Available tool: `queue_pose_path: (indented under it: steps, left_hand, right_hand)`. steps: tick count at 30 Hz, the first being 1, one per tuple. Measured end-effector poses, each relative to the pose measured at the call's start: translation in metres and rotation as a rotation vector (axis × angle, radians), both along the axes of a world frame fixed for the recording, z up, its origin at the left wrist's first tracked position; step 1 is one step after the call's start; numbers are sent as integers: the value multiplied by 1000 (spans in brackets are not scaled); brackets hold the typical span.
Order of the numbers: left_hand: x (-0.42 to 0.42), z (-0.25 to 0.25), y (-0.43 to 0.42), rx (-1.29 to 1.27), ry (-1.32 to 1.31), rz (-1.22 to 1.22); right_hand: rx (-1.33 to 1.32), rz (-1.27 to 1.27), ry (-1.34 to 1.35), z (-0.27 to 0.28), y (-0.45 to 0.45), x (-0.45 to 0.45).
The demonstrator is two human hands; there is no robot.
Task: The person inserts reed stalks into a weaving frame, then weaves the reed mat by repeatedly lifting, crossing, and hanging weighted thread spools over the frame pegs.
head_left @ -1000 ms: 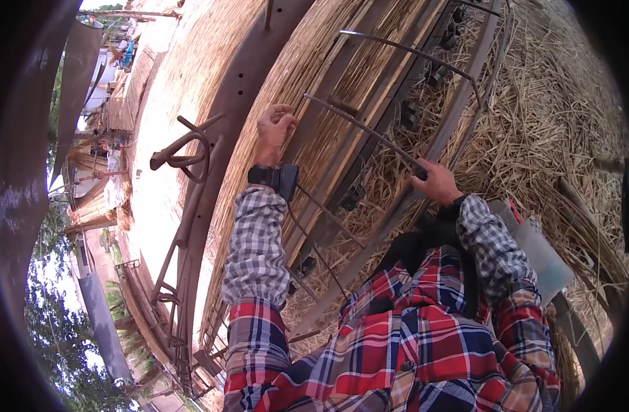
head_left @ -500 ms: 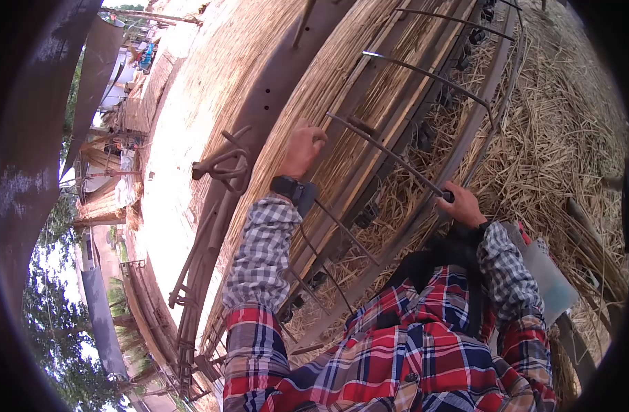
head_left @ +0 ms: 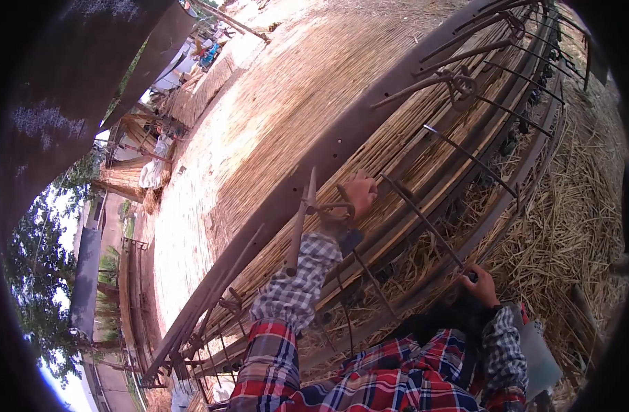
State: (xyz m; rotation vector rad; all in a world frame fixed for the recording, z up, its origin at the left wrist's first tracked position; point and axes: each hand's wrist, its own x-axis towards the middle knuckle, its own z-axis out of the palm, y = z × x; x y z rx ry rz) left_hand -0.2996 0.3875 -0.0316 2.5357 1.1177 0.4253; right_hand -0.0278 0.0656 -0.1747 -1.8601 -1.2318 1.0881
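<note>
My left hand [head_left: 360, 193] is over a layer of straw-coloured reeds [head_left: 403, 147], its fingers curled in; what they hold, if anything, is hidden. A rusty iron fitting [head_left: 311, 209] with prongs and a ring partly covers that wrist in view. My right hand [head_left: 480, 285] is closed around the dark end of a long thin metal rod [head_left: 424, 221]. This rod slants up and left across the frame, its far end close to my left hand. Several similar rods, such as one metal rod [head_left: 472, 159], stand in a row along the frame.
A long brown metal beam [head_left: 338, 151] with holes crosses the view, with a wide reed mat [head_left: 259, 130] beyond it. Loose cut straw [head_left: 562, 233] is heaped at the right. More iron fittings [head_left: 462, 89] sit along the beam. A dark sheet [head_left: 67, 89] hangs upper left.
The view has shifted and turned, so more of the beam and its iron fittings shows. My left hand appears farther right and lower, now behind an iron fitting. My right hand keeps its hold.
</note>
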Motion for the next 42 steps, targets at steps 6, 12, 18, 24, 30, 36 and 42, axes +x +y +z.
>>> queue_pose_path:
  steps: [6,12,18,24,30,36,42]
  left_hand:
    - [5,12,-8,-38,-31,-37]
    - [12,46,-30,-191,-70,-144]
    - [14,53,-60,-1042,-627,131]
    - [7,47,-88,-1312,-1350,500]
    - [29,90,-124,-1235,-1721,524]
    - [8,40,-125,-1151,-1875,409]
    - [15,31,-137,-1124,-1797,400]
  right_hand:
    - [45,-103,3,-36,-23,19]
    - [146,-65,63,-27,34,-10]
    - [68,-76,934,67,132,-86]
    - [10,-25,1339,98,202,-148]
    - [104,-72,1707,120,226,-164]
    - [-101,-80,1859,128,235,-148]
    - [64,-6,1956,107,243,-153]
